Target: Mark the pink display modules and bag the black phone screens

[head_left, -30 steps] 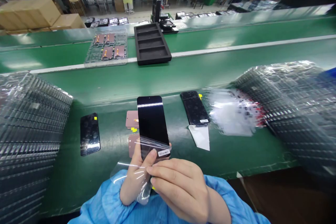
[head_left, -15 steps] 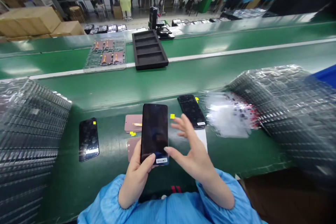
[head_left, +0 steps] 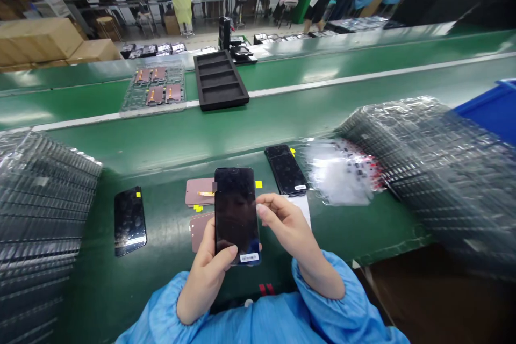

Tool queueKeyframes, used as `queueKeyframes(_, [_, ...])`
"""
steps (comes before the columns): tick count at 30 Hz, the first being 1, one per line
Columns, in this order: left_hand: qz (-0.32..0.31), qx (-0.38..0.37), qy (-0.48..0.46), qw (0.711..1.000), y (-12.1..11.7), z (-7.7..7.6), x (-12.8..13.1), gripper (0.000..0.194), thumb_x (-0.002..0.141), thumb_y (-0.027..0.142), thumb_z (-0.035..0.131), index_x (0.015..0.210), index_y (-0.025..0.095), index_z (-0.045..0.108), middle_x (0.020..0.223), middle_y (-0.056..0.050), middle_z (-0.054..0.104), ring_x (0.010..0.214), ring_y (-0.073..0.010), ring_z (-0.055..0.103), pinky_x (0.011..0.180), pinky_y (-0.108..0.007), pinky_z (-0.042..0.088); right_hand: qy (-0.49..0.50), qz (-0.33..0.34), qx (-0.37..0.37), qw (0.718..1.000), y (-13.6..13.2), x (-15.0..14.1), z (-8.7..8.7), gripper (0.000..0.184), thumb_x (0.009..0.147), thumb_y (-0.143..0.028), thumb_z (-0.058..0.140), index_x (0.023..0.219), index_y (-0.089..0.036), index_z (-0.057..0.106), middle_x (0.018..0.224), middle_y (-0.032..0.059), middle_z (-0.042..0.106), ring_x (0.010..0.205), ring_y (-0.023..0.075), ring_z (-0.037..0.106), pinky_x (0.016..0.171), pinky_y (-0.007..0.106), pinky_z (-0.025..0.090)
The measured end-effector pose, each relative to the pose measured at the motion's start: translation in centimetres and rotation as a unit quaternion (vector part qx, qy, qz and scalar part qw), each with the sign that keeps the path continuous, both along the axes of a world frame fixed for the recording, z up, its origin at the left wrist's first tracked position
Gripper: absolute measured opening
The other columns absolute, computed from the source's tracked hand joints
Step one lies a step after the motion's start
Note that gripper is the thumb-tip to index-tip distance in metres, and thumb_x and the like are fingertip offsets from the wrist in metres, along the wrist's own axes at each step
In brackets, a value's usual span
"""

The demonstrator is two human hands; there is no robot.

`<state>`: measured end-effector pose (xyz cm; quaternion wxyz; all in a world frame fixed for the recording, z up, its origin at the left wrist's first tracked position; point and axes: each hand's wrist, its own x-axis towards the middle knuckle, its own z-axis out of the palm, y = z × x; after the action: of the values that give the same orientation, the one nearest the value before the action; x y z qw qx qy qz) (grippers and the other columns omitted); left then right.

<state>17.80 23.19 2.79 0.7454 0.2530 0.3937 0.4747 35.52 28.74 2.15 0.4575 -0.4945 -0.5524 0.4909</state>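
My left hand [head_left: 212,274] is closed around the lower left of a black phone screen [head_left: 236,209], its thumb lying on the front. The screen is tilted up towards me and has a white barcode label at its bottom edge. My right hand [head_left: 288,223] is at the screen's right edge, thumb and fingertips drawn together in a pinch; what is between them, if anything, is too small to make out. A yellow tab [head_left: 258,184] shows just above those fingertips. Behind the held screen, pinkish screen backs [head_left: 199,192] lie on the green bench, partly hidden.
A dark screen [head_left: 129,220] lies at left, and a stack of screens [head_left: 285,169] at right beside clear plastic bags [head_left: 342,172]. Tall stacks of clear trays [head_left: 48,215] flank the bench. Beyond are a black compartment tray [head_left: 221,80], a blue bin [head_left: 492,110] and people.
My right hand's spread fingers have closed into a pinch and come to the screen's right edge. The held screen sits slightly lower in view, and the whole view has shifted a little.
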Motion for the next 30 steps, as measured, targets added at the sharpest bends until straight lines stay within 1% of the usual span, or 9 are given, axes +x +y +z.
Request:
queueKeyframes(3, [-0.04, -0.002, 0.004, 0.999, -0.1, -0.2, -0.1, 0.059, 0.086, 0.027, 0.067, 0.14, 0.031, 0.044, 0.13, -0.007, 0.062, 0.11, -0.0305, 0.065, 0.095, -0.045, 0.052, -0.082, -0.005, 0.064, 0.995, 0.2, 0.0, 0.5, 0.03, 0.093, -0.036, 0.057, 0.068, -0.019, 0.053, 0.057, -0.0043, 0.049, 0.051, 0.0097, 0.047, 0.048, 0.022, 0.038])
queueKeyframes(7, [-0.05, 0.004, 0.025, 0.998, -0.3, -0.6, -0.2, 0.069, 0.089, 0.031, 0.063, 0.149, 0.038, 0.03, 0.14, -0.006, 0.056, 0.122, -0.0327, 0.057, 0.1, -0.048, 0.05, -0.19, -0.013, 0.216, 0.958, 0.2, -0.3, 1.2, 0.027, 0.094, -0.021, 0.054, 0.067, -0.019, 0.051, 0.058, -0.0041, 0.044, 0.053, 0.0097, 0.042, 0.051, 0.024, 0.033])
queueKeyframes(12, [-0.022, 0.072, 0.174, 0.982, -0.1, -1.2, -0.1, 0.067, 0.082, 0.032, 0.072, 0.143, 0.032, 0.044, 0.148, -0.004, 0.048, 0.138, -0.0308, 0.04, 0.115, -0.043, 0.035, -0.251, 0.008, 0.337, 0.907, -0.6, -1.8, 1.8, 0.022, 0.093, -0.018, 0.056, 0.071, -0.017, 0.06, 0.067, 0.0023, 0.052, 0.066, 0.0149, 0.046, 0.059, 0.029, 0.035])
queueKeyframes(15, [-0.009, 0.085, 0.207, 0.975, 0.2, -1.7, 0.0, 0.074, 0.074, 0.032, 0.079, 0.141, 0.028, 0.046, 0.14, -0.007, 0.057, 0.131, -0.0318, 0.05, 0.11, -0.044, 0.041, -0.264, 0.027, 0.324, 0.908, -0.8, -2.3, 2.0, 0.023, 0.094, -0.023, 0.057, 0.074, -0.016, 0.065, 0.069, 0.0035, 0.054, 0.068, 0.0165, 0.045, 0.063, 0.031, 0.035])
queueKeyframes(23, [0.061, 0.041, 0.212, 0.975, 1.0, -2.3, 0.4, 0.059, 0.074, 0.031, 0.079, 0.127, 0.025, 0.056, 0.121, -0.005, 0.069, 0.115, -0.0258, 0.063, 0.097, -0.035, 0.051, -0.211, 0.084, 0.31, 0.924, -1.1, -0.7, 2.4, 0.017, 0.098, -0.023, 0.052, 0.107, -0.017, 0.065, 0.088, 0.004, 0.073, 0.077, 0.0177, 0.057, 0.072, 0.035, 0.039])
queueKeyframes(25, [0.057, 0.001, 0.183, 0.981, 1.1, -1.9, 0.6, 0.059, 0.073, 0.033, 0.08, 0.126, 0.024, 0.056, 0.11, -0.006, 0.072, 0.101, -0.027, 0.07, 0.08, -0.033, 0.057, -0.2, 0.04, 0.303, 0.931, -1.1, 0.4, 1.9, 0.016, 0.098, -0.022, 0.051, 0.105, -0.017, 0.065, 0.087, 0.0041, 0.073, 0.077, 0.0169, 0.06, 0.072, 0.032, 0.043])
queueKeyframes(27, [0.052, -0.033, 0.162, 0.985, 1.2, -1.4, 0.8, 0.059, 0.072, 0.035, 0.08, 0.124, 0.023, 0.056, 0.1, -0.006, 0.074, 0.084, -0.0268, 0.073, 0.062, -0.03, 0.058, -0.253, -0.074, 0.266, 0.927, -1.0, 2.0, 0.4, 0.016, 0.097, -0.024, 0.052, 0.095, -0.019, 0.066, 0.084, 0.0039, 0.071, 0.074, 0.0163, 0.061, 0.07, 0.03, 0.044])
queueKeyframes(29, [0.067, -0.037, 0.153, 0.985, 1.3, -0.9, 0.9, 0.053, 0.073, 0.034, 0.08, 0.12, 0.023, 0.057, 0.099, -0.004, 0.074, 0.082, -0.0243, 0.073, 0.061, -0.028, 0.056, -0.38, -0.174, 0.208, 0.884, -0.7, 4.0, -1.9, 0.02, 0.096, -0.034, 0.055, 0.088, -0.019, 0.067, 0.079, 0.005, 0.07, 0.07, 0.018, 0.06, 0.064, 0.029, 0.042])
queueKeyframes(30, [0.082, -0.029, 0.152, 0.985, 1.3, -0.7, 0.9, 0.05, 0.073, 0.032, 0.08, 0.118, 0.023, 0.059, 0.102, -0.004, 0.074, 0.088, -0.023, 0.072, 0.067, -0.027, 0.057, -0.452, -0.181, 0.181, 0.854, -0.7, 5.0, -3.2, 0.026, 0.094, -0.041, 0.057, 0.089, -0.018, 0.067, 0.079, 0.0066, 0.069, 0.07, 0.0198, 0.06, 0.06, 0.03, 0.039])
